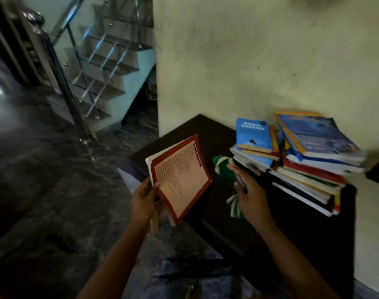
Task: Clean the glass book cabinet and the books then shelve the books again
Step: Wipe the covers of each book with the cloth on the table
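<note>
Left hand (143, 198) grips a red-bordered book (181, 179) — right hand (250, 190) holds green cloth (224, 169).

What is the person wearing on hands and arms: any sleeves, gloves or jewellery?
The left hand and right hand are ungloved, with no ring, watch or bracelet visible. No sleeve shows anywhere down to the frame's lower edge.

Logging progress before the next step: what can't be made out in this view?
1. Glass cabinet: nowhere in the head view, outside the frame.
2. Book in the left hand: head view, print too small and blurred to read.
3. Pile of books on the table: lower covers hidden by books above.
4. Cloth: partly covered by the right hand holding it.
</note>
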The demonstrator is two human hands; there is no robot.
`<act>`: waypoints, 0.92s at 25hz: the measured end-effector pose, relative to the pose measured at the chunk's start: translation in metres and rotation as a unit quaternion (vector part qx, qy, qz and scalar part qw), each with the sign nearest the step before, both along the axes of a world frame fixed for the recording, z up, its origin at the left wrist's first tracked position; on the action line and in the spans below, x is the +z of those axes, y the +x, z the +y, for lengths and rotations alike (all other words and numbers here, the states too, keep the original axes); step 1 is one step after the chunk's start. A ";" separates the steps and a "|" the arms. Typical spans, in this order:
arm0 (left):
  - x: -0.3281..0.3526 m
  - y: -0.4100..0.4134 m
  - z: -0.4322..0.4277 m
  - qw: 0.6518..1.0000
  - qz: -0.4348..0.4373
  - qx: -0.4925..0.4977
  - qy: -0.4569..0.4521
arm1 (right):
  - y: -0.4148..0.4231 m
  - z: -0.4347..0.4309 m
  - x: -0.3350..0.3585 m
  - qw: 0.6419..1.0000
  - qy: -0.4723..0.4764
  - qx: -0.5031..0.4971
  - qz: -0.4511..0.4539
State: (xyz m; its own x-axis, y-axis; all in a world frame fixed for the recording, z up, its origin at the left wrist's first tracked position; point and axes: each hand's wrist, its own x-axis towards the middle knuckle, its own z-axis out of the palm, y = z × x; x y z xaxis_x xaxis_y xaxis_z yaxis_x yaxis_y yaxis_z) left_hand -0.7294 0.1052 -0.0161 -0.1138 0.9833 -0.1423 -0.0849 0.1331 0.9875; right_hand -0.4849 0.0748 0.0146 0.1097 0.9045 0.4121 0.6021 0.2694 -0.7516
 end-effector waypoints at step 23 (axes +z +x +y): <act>-0.107 -0.006 0.298 0.567 0.577 -0.399 0.432 | 0.016 0.228 0.018 0.988 0.025 -0.141 -0.057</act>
